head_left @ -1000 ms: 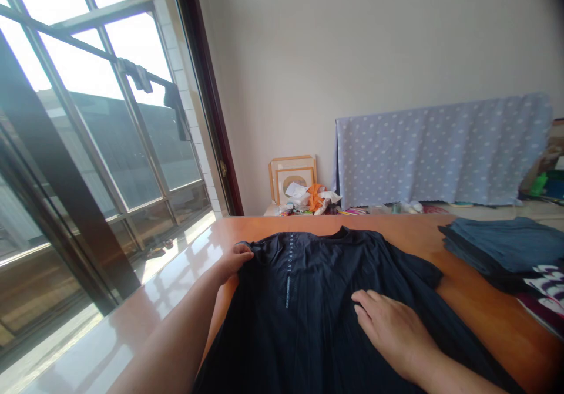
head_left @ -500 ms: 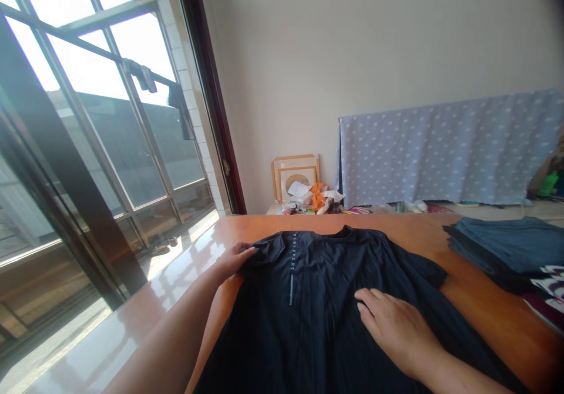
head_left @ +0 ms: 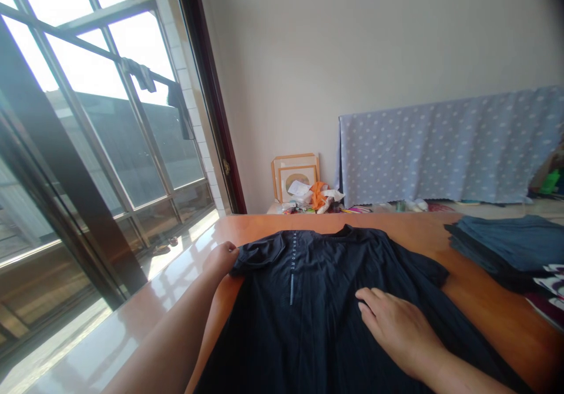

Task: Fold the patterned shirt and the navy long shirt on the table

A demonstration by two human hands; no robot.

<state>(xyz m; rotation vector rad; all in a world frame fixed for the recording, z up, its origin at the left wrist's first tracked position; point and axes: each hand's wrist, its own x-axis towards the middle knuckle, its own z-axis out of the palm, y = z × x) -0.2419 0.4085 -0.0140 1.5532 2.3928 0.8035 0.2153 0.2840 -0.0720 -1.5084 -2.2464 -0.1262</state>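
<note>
A black T-shirt (head_left: 317, 312) with a line of pale lettering lies spread over the table, its neckline at the far side and its lower part running out of view at the bottom. At the end of its left sleeve, my left hand (head_left: 224, 257) is closed, pinching the sleeve's edge. My right hand (head_left: 392, 323) rests palm down on the shirt's front, right of the middle, fingers stretched out. The sleeve on the right lies flat and untouched.
The glossy brown table (head_left: 251, 222) carries a pile of folded dark clothes (head_left: 506, 244) on the right. Behind it are picture frames (head_left: 297, 174), an orange and white heap (head_left: 319, 197) and a hanging dotted cloth (head_left: 440, 153). Large windows (head_left: 132, 118) stand on the left.
My left hand has moved left, drawing the sleeve outward so that it lies more stretched. The right hand has stayed in nearly the same place on the shirt.
</note>
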